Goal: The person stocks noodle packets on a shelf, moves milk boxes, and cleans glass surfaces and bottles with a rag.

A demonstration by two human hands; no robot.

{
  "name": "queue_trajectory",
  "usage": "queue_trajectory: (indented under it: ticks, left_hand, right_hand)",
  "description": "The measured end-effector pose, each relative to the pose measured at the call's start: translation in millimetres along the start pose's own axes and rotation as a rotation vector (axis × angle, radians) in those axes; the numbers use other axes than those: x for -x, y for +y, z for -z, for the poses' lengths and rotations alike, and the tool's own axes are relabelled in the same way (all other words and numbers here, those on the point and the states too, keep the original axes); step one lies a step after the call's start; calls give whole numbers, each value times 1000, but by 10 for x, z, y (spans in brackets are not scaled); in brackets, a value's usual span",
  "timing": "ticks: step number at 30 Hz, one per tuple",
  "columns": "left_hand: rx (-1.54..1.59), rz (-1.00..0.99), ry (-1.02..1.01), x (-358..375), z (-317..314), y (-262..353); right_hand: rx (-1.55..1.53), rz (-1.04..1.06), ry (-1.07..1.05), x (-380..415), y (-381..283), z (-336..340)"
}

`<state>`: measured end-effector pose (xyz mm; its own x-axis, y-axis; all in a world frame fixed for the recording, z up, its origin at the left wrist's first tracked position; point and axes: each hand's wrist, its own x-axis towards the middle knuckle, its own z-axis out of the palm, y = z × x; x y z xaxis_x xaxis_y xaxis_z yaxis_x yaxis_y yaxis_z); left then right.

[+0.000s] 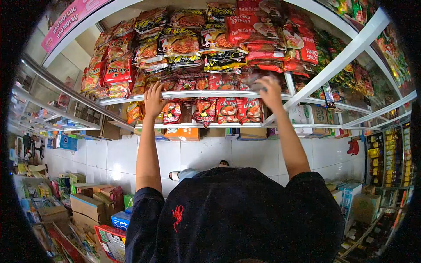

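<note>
My left hand (154,101) rests on the white front rail (188,94) of a shelf, its fingers spread over the edge with nothing in them. Farther right, my right hand (268,90) is above the same rail, fingers curled around a dark, blurred item (255,81) that I cannot make out. Red noodle packets (225,83) lie just behind the rail between my hands. Below it, more red packets (205,111) stand in a row on a lower level.
Behind the rail are stacks of black and yellow noodle packs (182,44) and red packs (254,26). A slanted white post (329,65) stands right. Cardboard boxes (87,206) are at lower left. An orange box (182,133) sits under the shelf.
</note>
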<state>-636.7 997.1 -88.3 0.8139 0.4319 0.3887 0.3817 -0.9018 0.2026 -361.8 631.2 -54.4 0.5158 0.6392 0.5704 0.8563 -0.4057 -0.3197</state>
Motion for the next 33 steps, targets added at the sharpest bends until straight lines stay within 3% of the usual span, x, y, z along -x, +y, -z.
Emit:
queue_trajectory:
  ticks: [4,12,15,17,18,19,20,21,22,24,25,28,31,33]
  left_hand:
    - [-26,4,1,-13,4,4]
    - [-19,-4,43,-4,10,30]
    - [81,128,-20,-101,18,172]
    - [534,-140,101,-276,149,652]
    - [560,-265,165,-330,210,972]
    - [699,-385,92,-440,273,1246]
    - [627,-352,102,-453,-38,1300]
    - [330,-375,169,-481,-173,1353]
    - [242,-348,83,-457,-38,1416]
    - [195,-271,54,-487,-98,1348]
    - [198,-266,57,-506,-79,1267]
    - [90,-170,154,-509,88,775]
    - [-29,101,196,-436,302,48]
    - [-28,260,226,-408,332,-104]
  right_hand:
    - [239,-304,159,24,298,61]
    - [-1,-34,40,-141,-883,-532]
    - [-31,-11,-43,-286,-1263,-771]
    - [-123,-29,-210,-426,-1483,-803]
    - [-127,-20,-209,-485,-1480,-872]
    - [-520,-72,-191,-538,-1420,-969]
    - [-912,-127,-173,-566,-1351,-1014]
    - [-1023,-193,-299,-581,-1173,-936]
    - [-1046,-248,-173,-548,-1220,-697]
    - [-403,-100,18,-398,-962,-591]
    - [-255,1,76,-325,-940,-527]
    - [-139,13,-6,-111,-886,-557]
    - [-65,-37,-6,-57,-974,-592]
    - [-49,-42,-2,-59,-967,-618]
